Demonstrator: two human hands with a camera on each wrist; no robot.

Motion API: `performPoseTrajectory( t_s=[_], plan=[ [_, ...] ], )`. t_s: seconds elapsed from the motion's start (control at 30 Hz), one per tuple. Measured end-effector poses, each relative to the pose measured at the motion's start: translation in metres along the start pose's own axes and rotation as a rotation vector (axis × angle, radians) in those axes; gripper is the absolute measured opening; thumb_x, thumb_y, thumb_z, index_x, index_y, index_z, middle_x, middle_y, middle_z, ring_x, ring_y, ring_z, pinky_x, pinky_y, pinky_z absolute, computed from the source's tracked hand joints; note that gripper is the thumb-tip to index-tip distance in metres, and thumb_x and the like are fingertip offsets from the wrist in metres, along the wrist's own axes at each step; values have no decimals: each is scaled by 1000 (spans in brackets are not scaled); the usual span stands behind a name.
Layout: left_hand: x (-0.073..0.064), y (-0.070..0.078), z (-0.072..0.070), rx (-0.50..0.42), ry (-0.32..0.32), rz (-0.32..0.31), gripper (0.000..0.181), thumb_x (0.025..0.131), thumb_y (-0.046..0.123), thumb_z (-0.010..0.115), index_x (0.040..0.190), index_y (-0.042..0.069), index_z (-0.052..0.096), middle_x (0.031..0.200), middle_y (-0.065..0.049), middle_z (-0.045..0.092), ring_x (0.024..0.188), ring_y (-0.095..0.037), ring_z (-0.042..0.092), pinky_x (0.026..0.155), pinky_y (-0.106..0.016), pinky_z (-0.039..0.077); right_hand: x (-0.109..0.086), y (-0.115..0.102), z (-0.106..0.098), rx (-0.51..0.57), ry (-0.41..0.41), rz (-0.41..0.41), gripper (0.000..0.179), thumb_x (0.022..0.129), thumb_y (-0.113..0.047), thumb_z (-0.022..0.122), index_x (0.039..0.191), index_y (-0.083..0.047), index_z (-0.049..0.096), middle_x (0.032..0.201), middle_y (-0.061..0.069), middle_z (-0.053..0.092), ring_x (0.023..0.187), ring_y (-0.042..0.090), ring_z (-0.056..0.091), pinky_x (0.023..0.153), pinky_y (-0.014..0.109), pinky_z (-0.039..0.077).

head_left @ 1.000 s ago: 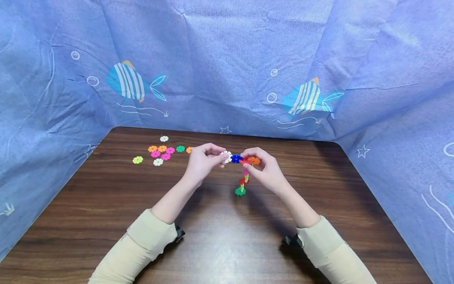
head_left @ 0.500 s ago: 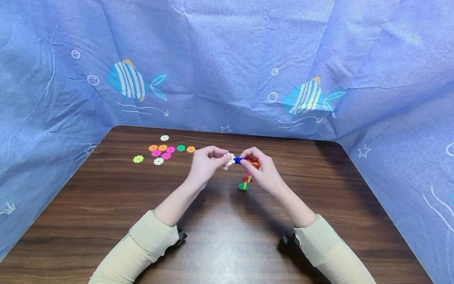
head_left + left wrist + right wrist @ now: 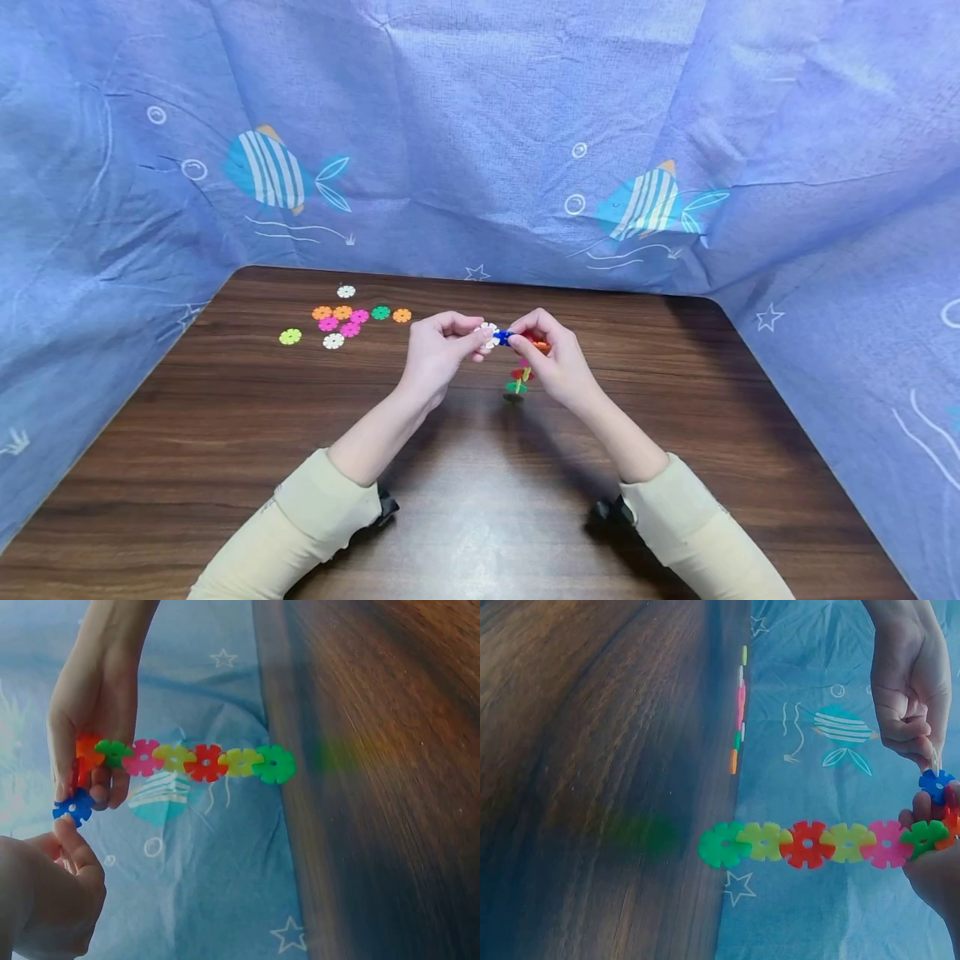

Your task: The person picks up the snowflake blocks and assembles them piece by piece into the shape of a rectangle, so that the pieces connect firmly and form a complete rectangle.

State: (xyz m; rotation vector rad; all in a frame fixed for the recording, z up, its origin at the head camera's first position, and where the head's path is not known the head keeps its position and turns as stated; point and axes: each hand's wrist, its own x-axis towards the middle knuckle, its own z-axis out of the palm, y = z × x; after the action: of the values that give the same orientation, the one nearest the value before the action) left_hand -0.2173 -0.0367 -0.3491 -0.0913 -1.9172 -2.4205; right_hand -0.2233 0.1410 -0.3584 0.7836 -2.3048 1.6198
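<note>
My left hand (image 3: 438, 354) pinches a white snowflake disc (image 3: 489, 335) between thumb and fingers. Against its right side sits a blue snowflake disc (image 3: 72, 808), seen tilted from the head. My right hand (image 3: 557, 358) grips the linked discs right beside the blue one, its fingers partly covering a red and an orange disc (image 3: 90, 752). From there a chain of interlocked discs hangs below the hand: green, pink (image 3: 886, 844), yellow, red (image 3: 206, 763), yellow and a green end disc (image 3: 275, 764). That end disc hangs over the table top.
Loose snowflake discs lie flat at the back left of the wooden table (image 3: 225, 433): several pink and orange ones, a green disc (image 3: 381, 313), a yellow-green disc (image 3: 290, 336) and two white ones. A blue fish-print curtain (image 3: 480, 150) stands behind the table and at both sides.
My hands have drawn slightly closer together, the left shifting right with the white disc. The blue disc has turned more edge-on to the head view, and the chain's lower end has swung and risen a little.
</note>
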Motion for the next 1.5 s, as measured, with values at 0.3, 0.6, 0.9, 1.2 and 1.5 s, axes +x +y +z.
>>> performPoseTrajectory(
  t_s=[0.3,0.6,0.9,1.2,1.5],
  plan=[
    [-2,-1,0,-11,-15,0,24,81,1,72,100,-12,65,76,-9,68,59,-12,65,57,-25,55,1,-4,-1,-20,-16,61,9,89,-4,63,97,0,59,82,21,61,62,12,54,58,24,51],
    [1,1,-20,182,-148,40,29,83,14,73,108,-1,67,94,-15,70,84,-31,69,73,-35,57,7,-6,-17,-7,-53,143,10,89,-10,65,96,-4,63,85,12,68,74,14,63,66,31,54],
    [28,14,-61,529,-173,224,35,82,15,74,114,5,65,105,-14,69,93,-24,66,81,-31,53,6,3,-27,3,-108,168,16,90,-12,64,101,-1,68,81,5,67,68,14,60,61,21,51],
    [62,7,-99,882,-188,369,42,78,21,78,117,11,65,113,-7,68,109,-23,60,95,-43,43,9,1,-32,-37,-177,201,19,90,-13,63,103,0,69,89,15,70,73,6,64,66,22,53],
    [93,-20,-128,975,-277,287,51,82,24,75,128,11,58,131,-12,57,118,-33,51,96,-49,41,13,13,-31,-27,-147,186,19,93,-11,59,105,2,67,92,16,69,77,4,64,73,23,54]
  ],
)
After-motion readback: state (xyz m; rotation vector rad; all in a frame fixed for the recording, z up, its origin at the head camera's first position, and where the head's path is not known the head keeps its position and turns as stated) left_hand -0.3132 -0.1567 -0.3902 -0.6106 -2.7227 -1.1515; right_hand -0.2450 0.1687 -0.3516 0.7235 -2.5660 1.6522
